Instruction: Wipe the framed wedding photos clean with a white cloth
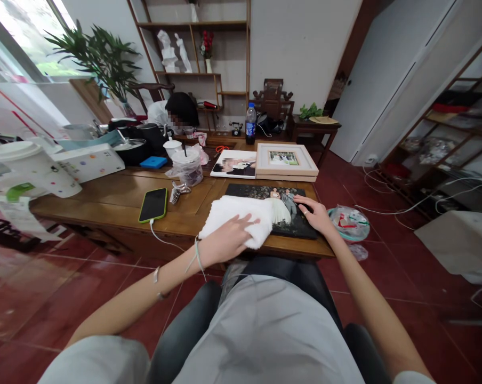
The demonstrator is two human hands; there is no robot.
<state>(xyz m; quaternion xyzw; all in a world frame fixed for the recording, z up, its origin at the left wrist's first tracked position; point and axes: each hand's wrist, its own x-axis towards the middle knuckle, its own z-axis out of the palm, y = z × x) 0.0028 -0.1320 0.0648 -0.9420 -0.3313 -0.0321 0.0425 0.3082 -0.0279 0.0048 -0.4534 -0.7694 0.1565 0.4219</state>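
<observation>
A dark wedding photo panel (300,226) lies flat at the front edge of the wooden table, with a couple in a white gown and a grey suit printed on it. Over its left part is spread a white cloth (237,210). My left hand (233,237) rests palm down on that cloth, fingers stretched and apart. At the panel's right side, my right hand (313,213) lies with its fingers extended onto the printed surface. The cloth hides the left part of the print.
A phone (153,205) on a white cable lies left of the cloth. Behind the panel are a framed photo (287,161) and a white-edged print (235,164). A lidded plastic cup (186,165) and a bottle (250,125) stand farther back. Another person (181,109) bends over the far side.
</observation>
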